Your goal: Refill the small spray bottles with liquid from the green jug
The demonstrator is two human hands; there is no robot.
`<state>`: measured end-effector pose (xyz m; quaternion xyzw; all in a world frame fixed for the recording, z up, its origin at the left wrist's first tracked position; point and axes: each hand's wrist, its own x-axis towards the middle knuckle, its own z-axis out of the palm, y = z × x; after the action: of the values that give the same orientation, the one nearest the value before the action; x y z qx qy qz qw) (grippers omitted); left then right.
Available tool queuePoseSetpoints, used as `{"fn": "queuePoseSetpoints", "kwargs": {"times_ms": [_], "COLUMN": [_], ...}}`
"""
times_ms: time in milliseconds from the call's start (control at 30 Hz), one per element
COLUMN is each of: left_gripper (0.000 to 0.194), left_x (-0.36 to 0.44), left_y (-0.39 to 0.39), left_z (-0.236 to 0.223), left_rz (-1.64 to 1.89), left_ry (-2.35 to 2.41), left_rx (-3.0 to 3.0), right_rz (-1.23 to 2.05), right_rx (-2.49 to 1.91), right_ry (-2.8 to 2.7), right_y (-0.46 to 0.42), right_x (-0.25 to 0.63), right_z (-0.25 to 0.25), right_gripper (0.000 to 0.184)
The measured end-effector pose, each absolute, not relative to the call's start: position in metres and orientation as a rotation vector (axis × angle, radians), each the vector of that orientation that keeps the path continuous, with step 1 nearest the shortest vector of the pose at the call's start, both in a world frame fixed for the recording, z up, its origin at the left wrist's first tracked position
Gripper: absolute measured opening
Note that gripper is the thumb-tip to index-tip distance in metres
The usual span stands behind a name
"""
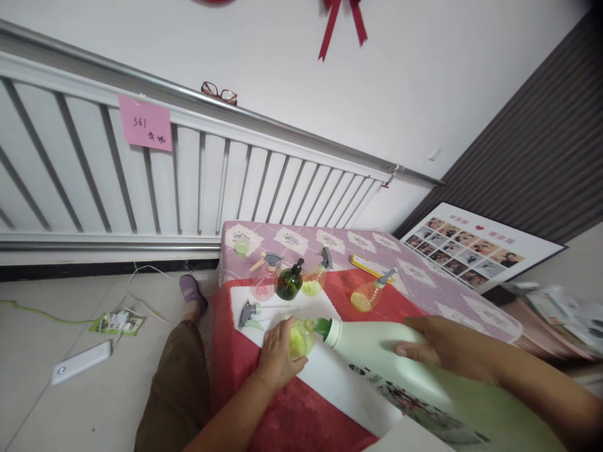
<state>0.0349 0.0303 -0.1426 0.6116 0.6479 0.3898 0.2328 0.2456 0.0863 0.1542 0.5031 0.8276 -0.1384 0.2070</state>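
My left hand point(277, 361) is wrapped round a yellow-green clear spray bottle point(300, 339) with its sprayer off, tilted toward the right. My right hand point(436, 345) grips a big pale green jug point(400, 370) lying nearly on its side. Green shows at the jug's open mouth, right at the bottle's neck; whether liquid is flowing I cannot tell. A loose grey spray head point(249, 312) with a tube lies beyond my left hand. Behind stand a pink spray bottle point(264, 282), a dark green pump bottle point(289, 282) and a yellowish spray bottle point(315, 282). Another yellow spray bottle point(367, 296) leans farther right.
A red and white cloth point(235, 370) covers part of the table with its purple patterned cover point(301, 233). A yellow box point(370, 267) lies toward the back. Beyond is a white radiator point(245, 182) with glasses point(219, 93) on its pipe. A power strip point(120, 322) lies on the floor.
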Motion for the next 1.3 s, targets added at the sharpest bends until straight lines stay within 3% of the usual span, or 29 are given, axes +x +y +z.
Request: {"fn": "queuePoseSetpoints", "kwargs": {"times_ms": [1300], "left_gripper": [0.092], "left_x": [0.0348], "left_y": [0.0323], "left_z": [-0.1461], "left_rz": [1.048], "left_ry": [1.793], "left_rx": [1.678], "right_rz": [-0.389], "right_rx": [1.387], "right_ry": [2.312], "right_y": [0.0869], "right_x": [0.2463], "right_z": [0.1529], "right_gripper": [0.053]}}
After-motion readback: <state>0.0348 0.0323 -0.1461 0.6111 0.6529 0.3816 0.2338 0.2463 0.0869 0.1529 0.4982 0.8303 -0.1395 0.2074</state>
